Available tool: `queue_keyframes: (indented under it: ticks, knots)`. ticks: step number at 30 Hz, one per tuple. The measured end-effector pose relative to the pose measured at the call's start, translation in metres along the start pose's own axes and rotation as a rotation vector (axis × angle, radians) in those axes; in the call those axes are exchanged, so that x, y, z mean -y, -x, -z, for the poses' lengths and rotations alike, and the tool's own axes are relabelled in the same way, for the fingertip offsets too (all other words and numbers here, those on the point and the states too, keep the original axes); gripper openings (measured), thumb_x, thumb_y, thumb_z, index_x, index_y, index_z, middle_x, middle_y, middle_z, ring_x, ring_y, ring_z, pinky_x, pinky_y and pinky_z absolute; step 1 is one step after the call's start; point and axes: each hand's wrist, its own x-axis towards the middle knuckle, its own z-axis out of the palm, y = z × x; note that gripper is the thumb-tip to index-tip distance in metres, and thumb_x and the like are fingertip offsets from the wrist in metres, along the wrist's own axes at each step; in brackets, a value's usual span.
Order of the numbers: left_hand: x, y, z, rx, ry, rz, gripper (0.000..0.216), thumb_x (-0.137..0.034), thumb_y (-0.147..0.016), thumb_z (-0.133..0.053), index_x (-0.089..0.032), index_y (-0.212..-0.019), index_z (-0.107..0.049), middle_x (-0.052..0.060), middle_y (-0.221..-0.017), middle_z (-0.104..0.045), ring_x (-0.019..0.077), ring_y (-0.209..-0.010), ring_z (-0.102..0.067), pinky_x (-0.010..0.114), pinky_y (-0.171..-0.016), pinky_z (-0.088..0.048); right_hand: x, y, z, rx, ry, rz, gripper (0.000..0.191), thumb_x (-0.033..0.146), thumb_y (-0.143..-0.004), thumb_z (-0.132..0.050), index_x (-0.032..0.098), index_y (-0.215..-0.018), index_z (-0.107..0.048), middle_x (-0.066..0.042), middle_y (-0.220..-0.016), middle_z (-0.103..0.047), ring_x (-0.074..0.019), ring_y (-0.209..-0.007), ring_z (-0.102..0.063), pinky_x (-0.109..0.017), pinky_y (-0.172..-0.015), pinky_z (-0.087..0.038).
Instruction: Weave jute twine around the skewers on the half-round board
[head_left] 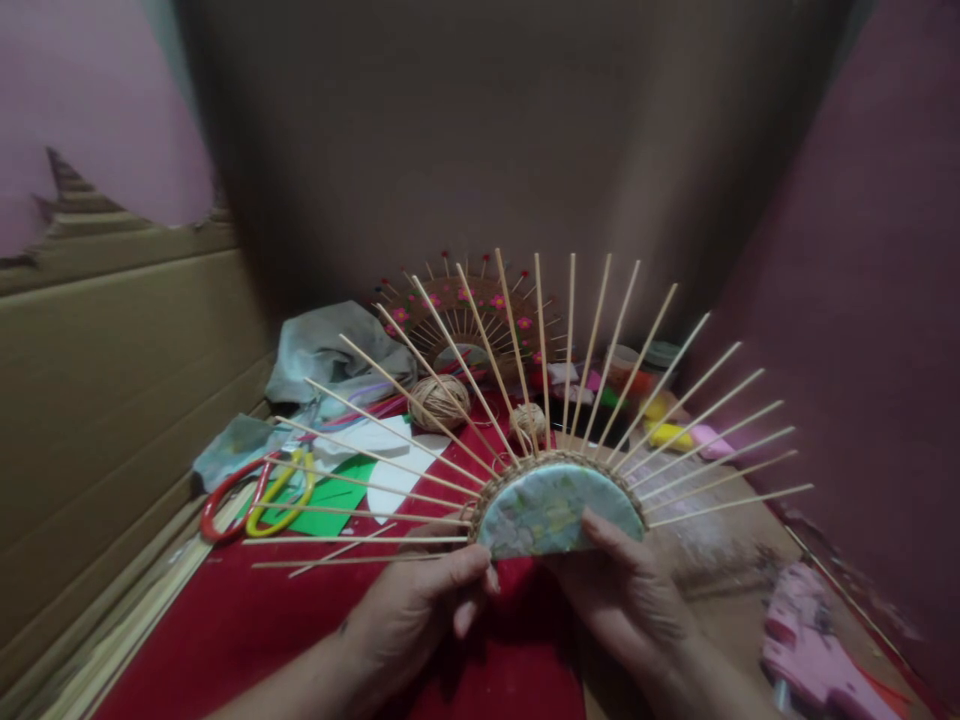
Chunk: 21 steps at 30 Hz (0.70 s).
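Observation:
Held up in both hands is a half-round fan frame (555,505), its base covered in pale blue-green patterned material. Wooden sticks spread outward from its curved edge, which is bound with twine (559,458). My left hand (431,595) pinches the lower left corner of the base, thumb and fingers closed there. My right hand (626,590) grips the lower right part, with the thumb on the front face and the other fingers behind it, hidden. Behind the sticks lie a large ball of twine (440,403) and a smaller ball of twine (528,426).
A finished-looking fan with pink flowers (469,295) stands at the back. Red scissors (225,505) and yellow scissors (289,495) lie left, beside green sheet material (330,495). A pink glue gun (814,640) rests at right. Cardboard (120,370) walls the left side.

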Motion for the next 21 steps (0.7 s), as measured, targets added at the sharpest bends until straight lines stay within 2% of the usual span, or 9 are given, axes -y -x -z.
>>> queue_keyframes:
  ticks: [3,7,12,21]
  knots:
    - [0.0004,0.0001,-0.0007,0.002,-0.005,-0.014,0.025,-0.032,-0.071,-0.061,-0.010,-0.060,-0.064,0.001,-0.048,-0.051,0.0034,-0.037,-0.036,0.019,-0.044,-0.022,-0.0003,-0.0006,-0.0004,0.007,0.012,-0.010,0.025,0.018,-0.054,-0.075,0.014,-0.076,-0.064,-0.005,-0.077,-0.067,-0.0189,-0.077,-0.058,-0.037,-0.085,-0.043]
    - [-0.0010,0.0004,-0.0034,0.001,-0.026,-0.006,0.028,-0.035,-0.072,-0.060,-0.010,-0.059,-0.064,0.001,-0.045,-0.049,0.0041,-0.038,-0.037,0.019,-0.043,-0.023,-0.0008,-0.0008,-0.0006,0.029,0.013,-0.005,0.024,0.018,-0.053,-0.076,0.014,-0.074,-0.065,-0.005,-0.077,-0.068,-0.0186,-0.077,-0.058,-0.035,-0.085,-0.042]
    - [-0.0016,0.0012,-0.0061,-0.010,0.009,-0.026,0.023,-0.032,-0.068,-0.064,-0.011,-0.060,-0.064,0.003,-0.056,-0.057,0.0032,-0.037,-0.039,0.019,-0.042,-0.023,-0.0014,-0.0002,0.0013,0.014,0.017,0.015,0.026,0.017,-0.050,-0.077,0.014,-0.074,-0.066,-0.006,-0.079,-0.068,-0.0188,-0.078,-0.058,-0.035,-0.084,-0.043]
    - [-0.0052,0.0019,-0.0089,-0.020,0.015,-0.006,0.026,-0.034,-0.067,-0.066,-0.010,-0.059,-0.064,0.002,-0.051,-0.054,0.0034,-0.037,-0.037,0.019,-0.042,-0.021,-0.0022,0.0005,0.0058,0.077,0.011,-0.011,0.022,0.017,-0.055,-0.074,0.015,-0.075,-0.065,-0.005,-0.080,-0.068,-0.0177,-0.079,-0.059,-0.035,-0.087,-0.041]
